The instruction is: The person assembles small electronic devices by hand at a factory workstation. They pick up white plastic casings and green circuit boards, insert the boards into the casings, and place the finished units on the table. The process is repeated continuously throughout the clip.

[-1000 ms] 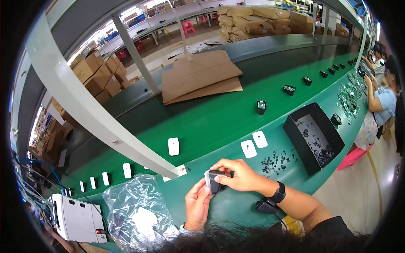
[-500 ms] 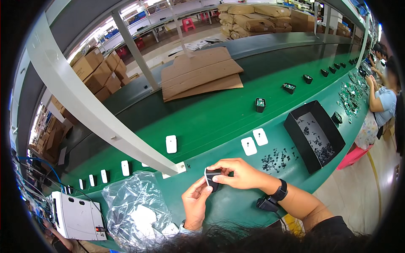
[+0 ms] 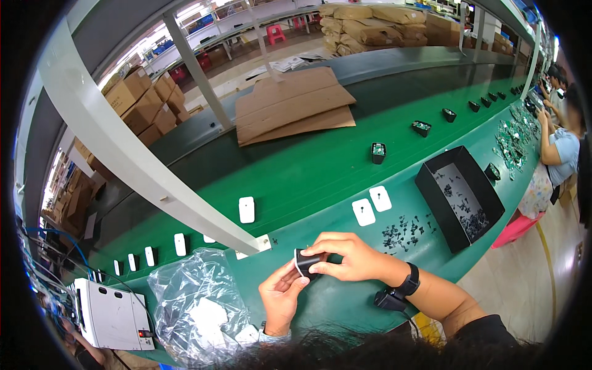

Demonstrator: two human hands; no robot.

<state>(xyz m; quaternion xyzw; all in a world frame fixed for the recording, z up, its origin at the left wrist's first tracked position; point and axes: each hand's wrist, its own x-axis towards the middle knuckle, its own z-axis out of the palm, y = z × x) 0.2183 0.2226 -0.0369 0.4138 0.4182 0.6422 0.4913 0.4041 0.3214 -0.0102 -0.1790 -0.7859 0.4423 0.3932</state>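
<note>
Between my hands is a small black plastic housing (image 3: 307, 264) with a white cover on its left face. My left hand (image 3: 281, 300) closes its fingertips on the white side, near the lower edge. From the right, my right hand (image 3: 346, 256) pinches the black body between thumb and fingers. Two white cover plates (image 3: 364, 213), each with a small black part on it, lie beyond my right hand. To their right, small black parts (image 3: 403, 235) are scattered on the green bench. The fingers hide part of the housing.
A black open box (image 3: 436, 209) with more small parts stands at right. Black housings with circuit boards (image 3: 378, 153) and white-covered units (image 3: 246, 210) sit on the green belt. A clear plastic bag (image 3: 196, 296) lies left, before a white post (image 3: 142, 166). Co-workers sit far right.
The housing has turned in my fingers, and more of its black side shows. Both hands have shifted slightly left. The units on the belt have moved a little to the left.
</note>
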